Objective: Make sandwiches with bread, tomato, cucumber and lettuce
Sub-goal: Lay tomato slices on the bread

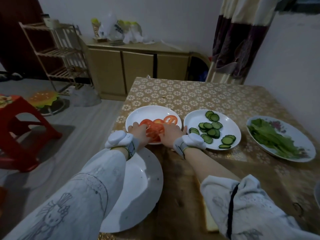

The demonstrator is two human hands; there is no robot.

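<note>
Both hands are reaching into the tomato plate (138, 112) w/ the slices. Left hand (138, 131) is sitting on the near-left part of the pile, fingers pointing fwd and a bit curled over a tomato slice (155, 130); can't tell if it's actually pinching one or just touching. Right hand (170, 133) is lying just right of it, fingers spread fairly flat on the same pile, thumb toward the plate's right rim; also can't tell if anything is gripped. One more slice (170, 120) is lying clear, just beyond the right fingertips.

Cucumber plate (194, 118) is sitting just right of the right hand, rounds scattered on it. Lettuce plate (256, 122) is farther right, well apart. An empty white plate (143, 179) is lying under the left forearm, close to the body. A pale edge that could be bread (210, 220) is peeking out by the right sleeve, mostly hidden.

Step in hand, prob.: peeling one slice off the overlapped stack. To do it well: left hand should be holding neighbours down while right is lifting a single slice by its skin edge, not the soft middle, since wet slices stick and tear. Lifting slowly, letting juice drip over the plate, then carrying it back toward the body.
</note>
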